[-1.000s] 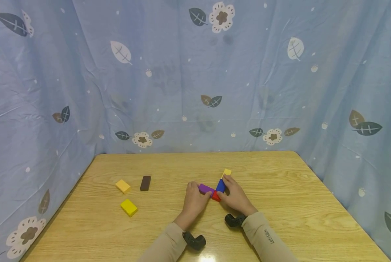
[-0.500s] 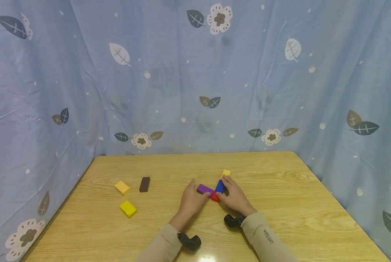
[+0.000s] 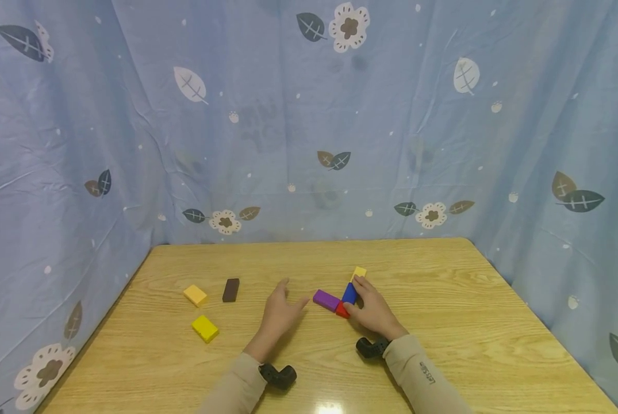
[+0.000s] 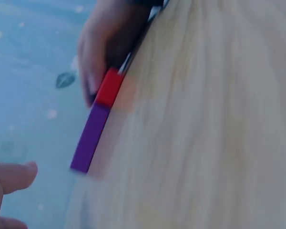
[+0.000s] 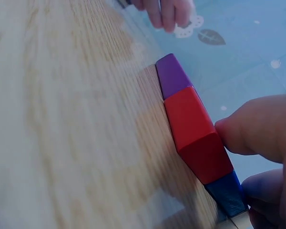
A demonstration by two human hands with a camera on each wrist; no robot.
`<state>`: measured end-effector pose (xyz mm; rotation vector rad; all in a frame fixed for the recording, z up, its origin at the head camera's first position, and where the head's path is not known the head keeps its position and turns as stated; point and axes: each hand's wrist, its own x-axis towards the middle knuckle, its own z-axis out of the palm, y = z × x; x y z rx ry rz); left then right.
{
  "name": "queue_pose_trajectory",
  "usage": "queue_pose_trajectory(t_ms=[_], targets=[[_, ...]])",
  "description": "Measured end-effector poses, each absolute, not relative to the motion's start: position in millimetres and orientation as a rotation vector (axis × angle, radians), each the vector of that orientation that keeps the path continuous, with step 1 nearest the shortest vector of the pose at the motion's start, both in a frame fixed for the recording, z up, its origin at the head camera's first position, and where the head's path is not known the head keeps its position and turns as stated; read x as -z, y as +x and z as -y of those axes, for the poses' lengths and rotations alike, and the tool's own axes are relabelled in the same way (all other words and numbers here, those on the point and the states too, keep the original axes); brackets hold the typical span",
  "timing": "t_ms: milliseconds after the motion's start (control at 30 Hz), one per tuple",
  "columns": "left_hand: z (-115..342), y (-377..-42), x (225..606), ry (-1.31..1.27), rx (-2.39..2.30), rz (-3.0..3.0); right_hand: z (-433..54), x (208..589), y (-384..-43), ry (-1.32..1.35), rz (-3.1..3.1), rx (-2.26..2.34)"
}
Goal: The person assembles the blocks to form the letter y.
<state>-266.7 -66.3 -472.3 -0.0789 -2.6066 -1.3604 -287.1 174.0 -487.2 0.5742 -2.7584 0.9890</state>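
A purple block (image 3: 326,300), a red block (image 3: 342,311), a blue block (image 3: 349,294) and a yellow block (image 3: 360,272) lie end to end in a bent line. My right hand (image 3: 376,314) rests on this line. Its thumb touches the red block (image 5: 190,121) in the right wrist view, and another finger touches the blue block (image 5: 227,193). Left of the purple block, my left hand (image 3: 279,315) is apart from every block, fingers extended and thumb spread. In the left wrist view its fingertips show left of the purple block (image 4: 90,138).
On the left side of the wooden table (image 3: 148,368) lie a dark brown block (image 3: 230,290), a light orange block (image 3: 195,295) and a bright yellow block (image 3: 205,329). A blue patterned curtain (image 3: 288,126) hangs behind the table and along both sides.
My left hand has let go of the purple block and moved left, away from it. The right hand stays on the line of blocks, which has hardly shifted.
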Motion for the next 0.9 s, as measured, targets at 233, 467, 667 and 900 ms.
queue_pose_trajectory(t_ms=[233,467,667,900], targets=[[104,-268,461,-0.248,1.399,2.649,-176,485,-289,0.593,2.76,-0.973],[142,-267,454,-0.386,1.609,2.623,-175,485,-288,0.588,2.76,-0.99],[188,-268,448,-0.396,1.625,2.638,-173,485,-285,0.585,2.762,-1.013],[234,-273,433,-0.296,1.75,2.69,-174,486,-286,0.592,2.757,-1.0]])
